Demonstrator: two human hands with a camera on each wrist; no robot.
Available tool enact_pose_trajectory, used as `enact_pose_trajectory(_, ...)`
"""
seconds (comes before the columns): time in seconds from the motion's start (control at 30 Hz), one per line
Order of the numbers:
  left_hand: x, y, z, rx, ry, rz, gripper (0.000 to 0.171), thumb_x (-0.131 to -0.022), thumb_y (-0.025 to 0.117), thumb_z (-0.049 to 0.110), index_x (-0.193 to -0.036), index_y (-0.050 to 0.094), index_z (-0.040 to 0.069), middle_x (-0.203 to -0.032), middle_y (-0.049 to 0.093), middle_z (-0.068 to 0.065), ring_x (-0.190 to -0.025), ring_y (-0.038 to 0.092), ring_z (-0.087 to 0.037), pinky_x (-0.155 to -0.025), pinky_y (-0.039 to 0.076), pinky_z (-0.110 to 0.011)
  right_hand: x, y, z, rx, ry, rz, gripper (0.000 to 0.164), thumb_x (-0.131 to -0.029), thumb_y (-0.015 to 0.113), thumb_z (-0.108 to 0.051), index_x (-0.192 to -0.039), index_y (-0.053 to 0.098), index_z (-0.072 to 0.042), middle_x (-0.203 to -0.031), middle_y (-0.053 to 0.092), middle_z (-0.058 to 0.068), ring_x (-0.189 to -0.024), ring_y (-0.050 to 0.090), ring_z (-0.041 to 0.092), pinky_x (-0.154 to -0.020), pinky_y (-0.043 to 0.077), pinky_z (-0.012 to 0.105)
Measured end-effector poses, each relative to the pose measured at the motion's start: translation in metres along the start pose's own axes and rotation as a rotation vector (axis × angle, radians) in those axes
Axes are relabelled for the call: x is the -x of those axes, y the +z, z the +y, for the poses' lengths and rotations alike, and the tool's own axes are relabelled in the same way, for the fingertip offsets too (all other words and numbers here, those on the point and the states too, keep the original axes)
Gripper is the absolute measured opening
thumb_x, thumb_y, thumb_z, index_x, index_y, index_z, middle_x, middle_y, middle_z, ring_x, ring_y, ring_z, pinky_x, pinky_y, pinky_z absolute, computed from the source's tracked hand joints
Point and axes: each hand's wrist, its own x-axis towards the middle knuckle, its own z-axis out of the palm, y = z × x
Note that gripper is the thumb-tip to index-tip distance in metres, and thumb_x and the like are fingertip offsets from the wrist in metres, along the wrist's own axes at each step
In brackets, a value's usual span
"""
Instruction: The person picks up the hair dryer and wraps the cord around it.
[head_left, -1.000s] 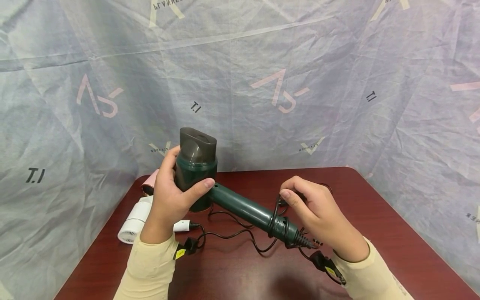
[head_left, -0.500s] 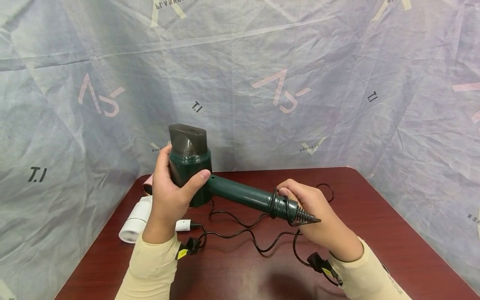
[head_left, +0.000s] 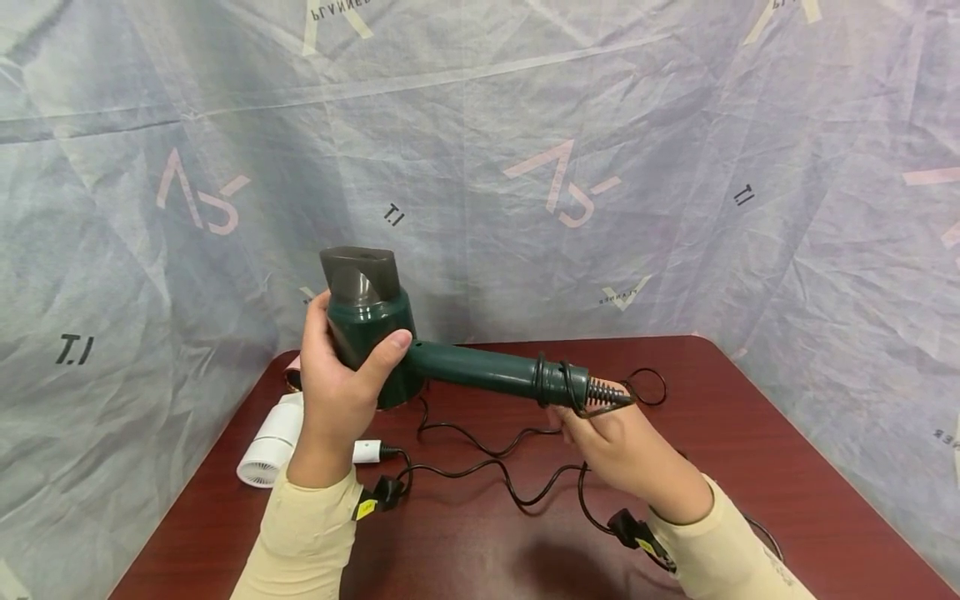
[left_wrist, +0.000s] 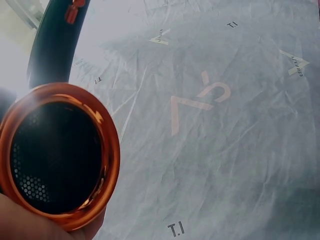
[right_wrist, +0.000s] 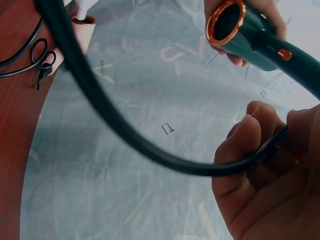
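Note:
A dark green hair dryer [head_left: 480, 369] with a smoky nozzle [head_left: 362, 275] is held above the table, nozzle upward. My left hand [head_left: 333, 400] grips its barrel, thumb in front near the handle. The left wrist view shows the barrel's copper rim [left_wrist: 114, 155] and dark mesh. Black cord [head_left: 540, 379] is wound around the end of the handle, which points right. Behind and below that end is my right hand [head_left: 633, 446], its fingers partly hidden. Seen from the right wrist, its curled fingers hold the cord [right_wrist: 195, 168], which hangs in a curve.
A white hair dryer [head_left: 270, 442] lies at the table's left, with a pink one [head_left: 294, 375] partly hidden behind it. Black cords [head_left: 450, 475] trail across the red-brown table [head_left: 465, 542]. Printed grey cloth [head_left: 480, 167] encloses the back and sides.
The green dryer has shifted left and its handle end has risen to nearly level. My right hand has moved from above the handle end to beneath and behind it, bringing the cord around.

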Motion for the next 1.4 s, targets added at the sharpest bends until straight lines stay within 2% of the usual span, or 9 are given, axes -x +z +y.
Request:
enact_pose_trajectory(0.17,-0.001,-0.001,0.0,0.024,0.011,0.058,0.062,-0.084,0.078,0.005,-0.14,0.051,0.011,-0.118,0.064,-0.015,-0.098,0.066,-0.027,-0.083,0.059,-0.031,-0.002,0.004,0.003,0.064,-0.08,-0.022,0.016,-0.11,0.05,-0.018,-0.115,0.065,-0.022,-0.078,0.054,-0.01,-0.06,0.052,0.003,-0.057,0.05,0.023)
enact_pose_trajectory(0.33,-0.001,-0.002,0.0,0.034,0.015,0.087,0.061,-0.083,0.079,0.005,-0.138,0.053,0.012,-0.118,0.064,-0.017,-0.099,0.066,-0.027,-0.083,0.059,-0.031,-0.002,0.008,0.006,0.151,-0.096,-0.036,0.014,-0.111,0.049,-0.021,-0.111,0.063,-0.024,-0.07,0.053,-0.012,-0.058,0.048,-0.002,-0.057,0.047,0.021)
enact_pose_trajectory(0.57,-0.004,-0.003,0.001,-0.003,0.02,0.145,0.06,-0.082,0.082,0.007,-0.135,0.055,0.011,-0.116,0.065,-0.014,-0.1,0.065,-0.027,-0.085,0.058,-0.03,-0.002,0.01,0.0,0.15,-0.081,-0.058,0.011,-0.11,0.049,-0.029,-0.106,0.057,-0.034,-0.071,0.048,-0.015,-0.06,0.046,0.0,-0.058,0.046,0.021)
enact_pose_trajectory(0.87,-0.004,-0.002,0.003,0.002,0.019,0.173,0.065,-0.081,0.083,0.006,-0.138,0.051,0.011,-0.118,0.064,-0.012,-0.101,0.064,-0.028,-0.085,0.057,-0.031,0.002,0.013,-0.007,0.158,-0.058,-0.124,0.006,-0.109,0.052,-0.034,-0.11,0.058,-0.033,-0.089,0.06,-0.019,-0.063,0.045,-0.001,-0.062,0.047,0.021)
enact_pose_trajectory(1.1,-0.004,-0.001,0.001,-0.056,0.038,0.201,0.067,-0.079,0.086,0.009,-0.137,0.052,0.012,-0.115,0.065,-0.013,-0.099,0.064,-0.029,-0.083,0.056,-0.031,0.005,0.013,-0.013,0.173,-0.105,-0.152,0.004,-0.106,0.059,-0.032,-0.105,0.058,-0.029,-0.074,0.047,-0.017,-0.06,0.04,-0.004,-0.056,0.043,0.019)
enact_pose_trajectory(1.3,-0.004,0.0,0.0,-0.071,0.052,0.21,0.07,-0.078,0.087,0.009,-0.138,0.052,0.013,-0.115,0.065,-0.014,-0.098,0.064,-0.029,-0.082,0.056,-0.031,0.007,0.012,-0.016,0.191,-0.148,-0.149,0.006,-0.106,0.06,-0.03,-0.103,0.058,-0.025,-0.075,0.045,-0.018,-0.061,0.04,-0.005,-0.055,0.042,0.016)
enact_pose_trajectory(1.4,-0.003,0.003,0.006,-0.076,0.04,0.225,0.071,-0.078,0.087,0.007,-0.139,0.05,0.012,-0.114,0.065,-0.012,-0.097,0.065,-0.027,-0.082,0.057,-0.029,0.008,0.011,-0.017,0.19,-0.155,-0.143,0.006,-0.106,0.06,-0.029,-0.103,0.059,-0.024,-0.075,0.046,-0.019,-0.06,0.04,-0.006,-0.055,0.042,0.016)
